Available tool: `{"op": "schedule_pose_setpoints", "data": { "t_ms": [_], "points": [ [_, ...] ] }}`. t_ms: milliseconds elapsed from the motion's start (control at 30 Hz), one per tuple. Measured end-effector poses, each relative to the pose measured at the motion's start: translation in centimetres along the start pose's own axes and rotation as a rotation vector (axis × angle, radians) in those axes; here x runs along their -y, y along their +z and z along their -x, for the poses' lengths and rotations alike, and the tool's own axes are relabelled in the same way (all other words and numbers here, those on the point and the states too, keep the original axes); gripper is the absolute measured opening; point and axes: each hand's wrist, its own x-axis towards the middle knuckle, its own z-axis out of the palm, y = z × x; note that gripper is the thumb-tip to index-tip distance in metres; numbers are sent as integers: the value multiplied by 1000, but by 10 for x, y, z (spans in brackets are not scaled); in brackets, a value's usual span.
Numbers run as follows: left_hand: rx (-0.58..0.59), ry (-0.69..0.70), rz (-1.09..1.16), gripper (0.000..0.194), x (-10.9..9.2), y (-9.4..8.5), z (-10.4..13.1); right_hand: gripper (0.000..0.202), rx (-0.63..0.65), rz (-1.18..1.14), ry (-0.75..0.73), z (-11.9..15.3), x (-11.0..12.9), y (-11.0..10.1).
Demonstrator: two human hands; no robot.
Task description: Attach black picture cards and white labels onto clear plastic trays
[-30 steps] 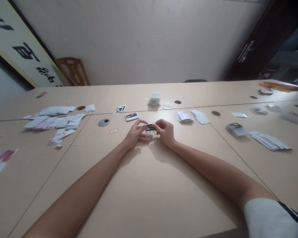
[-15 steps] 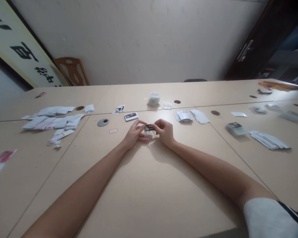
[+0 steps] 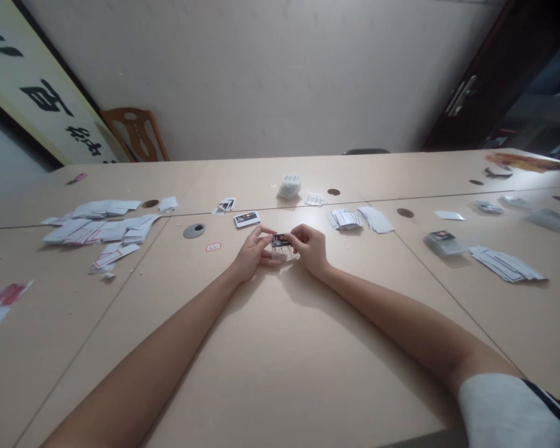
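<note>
Between my two hands, above the middle of the table, is a small clear plastic pack (image 3: 282, 252) with a dark printed card (image 3: 280, 240) across its upper part. My left hand (image 3: 252, 254) grips the pack's left side, thumb at the card's edge and fingers beneath. Thumb and fingertips of my right hand (image 3: 310, 247) pinch the card and pack at the right edge. Whether the card is inside the pack or on top of it, I cannot tell. Just beyond my left hand lies a stack of dark printed cards with white edges (image 3: 247, 219).
Clear plastic trays (image 3: 290, 186) are stacked farther back, a single tray (image 3: 314, 199) beside them. White paper stacks (image 3: 344, 219) lie right of centre, many more papers (image 3: 100, 230) at left. Plastic packs (image 3: 445, 243) and folded papers (image 3: 506, 264) sit at right. A grey grommet (image 3: 195, 231) is set left.
Almost nothing differs. Both hands keep the same hold on the pack and card; the view has shifted very slightly.
</note>
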Motion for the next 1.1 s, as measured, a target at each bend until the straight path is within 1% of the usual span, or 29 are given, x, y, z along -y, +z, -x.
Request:
{"op": "schedule_pose_setpoints", "data": {
  "t_ms": [167,433,600,667,1100],
  "points": [
    [-10,2,-22,33,2,-1,-1,23,-1,-23,-23,0,-1,0],
    [-31,39,-54,31,3,-1,0,25,0,-15,1,-1,0,0],
    [-32,-22,-8,35,0,1,-1,24,0,-26,1,-1,0,0],
    [-26,-27,1,36,-1,1,-1,24,1,-29,4,-1,0,1],
    [-22,35,8,40,1,3,2,22,-22,12,-46,-1,1,2]
  ]
}}
